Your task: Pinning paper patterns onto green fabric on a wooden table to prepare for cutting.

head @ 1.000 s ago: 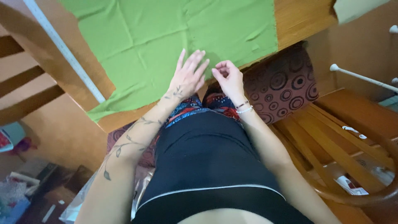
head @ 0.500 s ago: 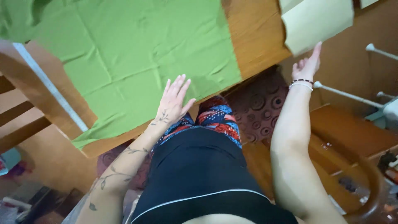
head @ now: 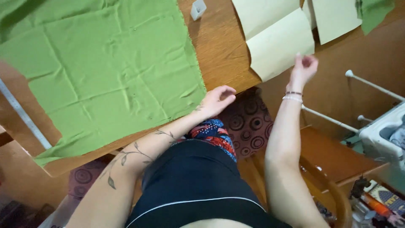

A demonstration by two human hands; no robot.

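A green cloth [head: 105,71] lies spread over a wooden table [head: 219,46]. My left hand [head: 217,100] rests at the table's near edge, touching the cloth's lower right corner, its fingers curled loosely and holding nothing. My right hand [head: 303,67] is raised at the table's right edge, fingers curled, right beside the corner of a pale yellow paper sheet [head: 278,42]. Whether it pinches the paper I cannot tell.
More pale yellow sheets [head: 335,17] and a second green cloth piece [head: 375,12] lie at the top right. A small white box [head: 198,9] stands on the table. A long ruler [head: 23,116] lies at left. A white rack [head: 367,84] and a wooden chair [head: 333,156] stand right.
My right hand has left the cloth's edge and swung out right and up to the yellow paper. My left hand has curled its fingers at the table edge. The view shifted right.
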